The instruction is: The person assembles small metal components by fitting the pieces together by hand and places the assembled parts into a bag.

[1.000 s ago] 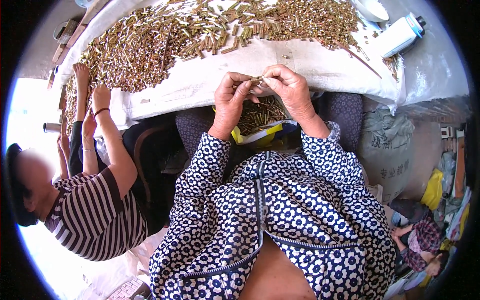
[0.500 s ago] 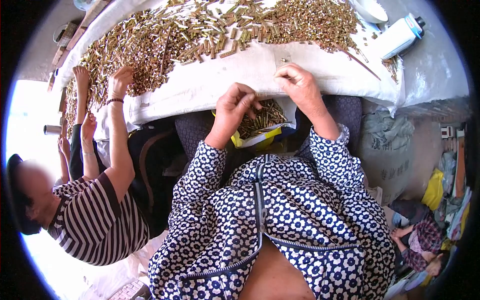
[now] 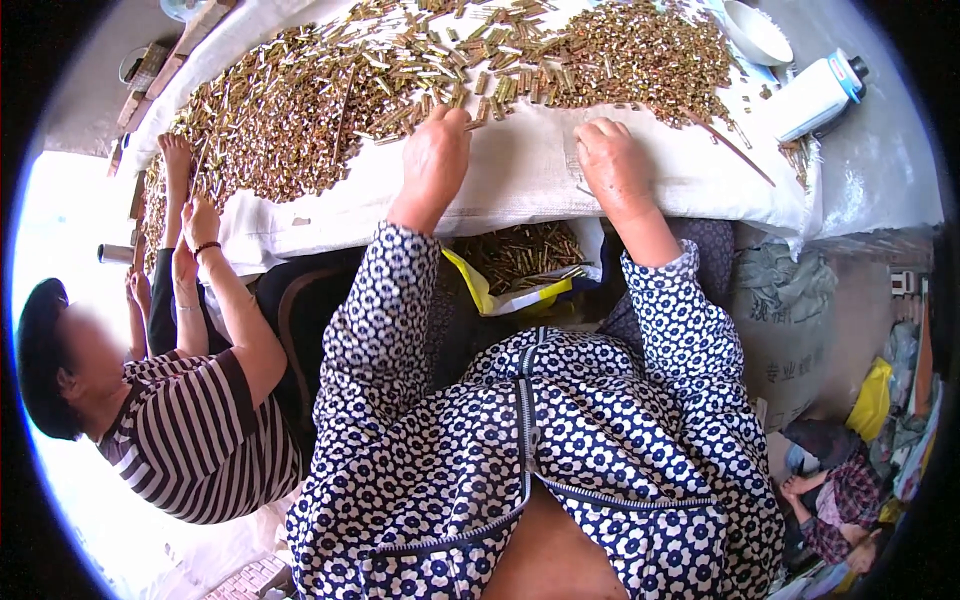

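My left hand [image 3: 437, 155] reaches to the near edge of loose, brass-coloured metal rods [image 3: 500, 90] on the cloth-covered table. Its fingers are bent down and pressed together; what they grip, if anything, is hidden. A rod lies against its fingertips. To its right, my right hand [image 3: 612, 165] rests above the white cloth [image 3: 530, 150], fingers curled in. A thin sliver shows beside that hand, too small to name. Below and between my forearms, a white-and-yellow bag [image 3: 480, 290] stands open, holding many slim brass-coloured pieces [image 3: 525, 255].
Heaps of small metal pieces [image 3: 270, 110] spread left, with another heap [image 3: 640, 50] at far right. A thin stick [image 3: 735, 155], white bottle [image 3: 820, 95] and white bowl [image 3: 757, 32] lie right. A co-worker in a striped shirt [image 3: 210, 430] works at left; another person [image 3: 840, 490] sits lower right.
My left hand has gone from above the bag forward to the rods on the table. The right hand stays over the cloth, its fingers more curled. The co-worker's hand has drawn back from the heap.
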{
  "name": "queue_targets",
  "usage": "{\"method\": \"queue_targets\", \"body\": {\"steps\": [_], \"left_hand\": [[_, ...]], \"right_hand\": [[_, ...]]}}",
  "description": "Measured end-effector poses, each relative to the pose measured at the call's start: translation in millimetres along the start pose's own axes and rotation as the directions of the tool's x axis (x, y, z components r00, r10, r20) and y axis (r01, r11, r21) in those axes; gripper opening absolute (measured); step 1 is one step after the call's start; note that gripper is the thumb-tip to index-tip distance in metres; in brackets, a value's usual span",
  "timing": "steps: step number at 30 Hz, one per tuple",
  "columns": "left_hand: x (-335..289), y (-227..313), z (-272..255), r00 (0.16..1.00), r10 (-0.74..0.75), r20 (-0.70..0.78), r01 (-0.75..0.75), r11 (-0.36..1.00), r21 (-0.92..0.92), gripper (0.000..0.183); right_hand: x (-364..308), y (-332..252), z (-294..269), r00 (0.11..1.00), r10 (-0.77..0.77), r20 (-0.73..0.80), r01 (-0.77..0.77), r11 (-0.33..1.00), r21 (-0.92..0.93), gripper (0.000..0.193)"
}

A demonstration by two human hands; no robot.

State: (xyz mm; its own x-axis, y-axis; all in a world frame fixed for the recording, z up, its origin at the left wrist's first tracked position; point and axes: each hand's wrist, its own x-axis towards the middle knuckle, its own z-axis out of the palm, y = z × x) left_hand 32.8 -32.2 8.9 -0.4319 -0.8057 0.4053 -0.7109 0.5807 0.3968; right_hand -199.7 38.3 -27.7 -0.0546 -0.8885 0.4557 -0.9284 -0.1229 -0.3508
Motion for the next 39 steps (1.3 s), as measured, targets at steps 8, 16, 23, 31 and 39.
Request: {"method": "queue_targets", "body": {"steps": [8,16,23,31,39], "left_hand": [[-7.3,-4.2,16.4,0.992,-0.066,0.104,0.061,0.997,0.052,0.013],[-35.1,28.8,-7.1,0.925,-0.223,0.309,0.375,0.676,-0.635,0.011],[-45.5,29.1,-3.9,0.911,-0.206,0.357,0.410,0.526,-0.745,0.010],[-48.6,29.4,-3.3,0.883,-0.220,0.414,0.468,0.446,-0.763,0.010],[-51.7,34.2,-0.4,0.895,-0.234,0.380,0.439,0.312,-0.843,0.010]], "right_hand": [[-11.8,-10.2,0.8,0.989,0.126,0.076,-0.146,0.790,0.596,0.011],[-15.2,-44.6,-6.8,0.954,0.133,0.270,-0.300,0.479,0.825,0.011],[-16.6,-48.5,-9.0,0.929,0.128,0.347,-0.370,0.329,0.869,0.012],[-20.2,-48.9,-12.9,0.918,0.126,0.377,-0.397,0.291,0.870,0.012],[-21.2,-49.5,-14.2,0.907,0.137,0.399,-0.421,0.224,0.879,0.013]]}}
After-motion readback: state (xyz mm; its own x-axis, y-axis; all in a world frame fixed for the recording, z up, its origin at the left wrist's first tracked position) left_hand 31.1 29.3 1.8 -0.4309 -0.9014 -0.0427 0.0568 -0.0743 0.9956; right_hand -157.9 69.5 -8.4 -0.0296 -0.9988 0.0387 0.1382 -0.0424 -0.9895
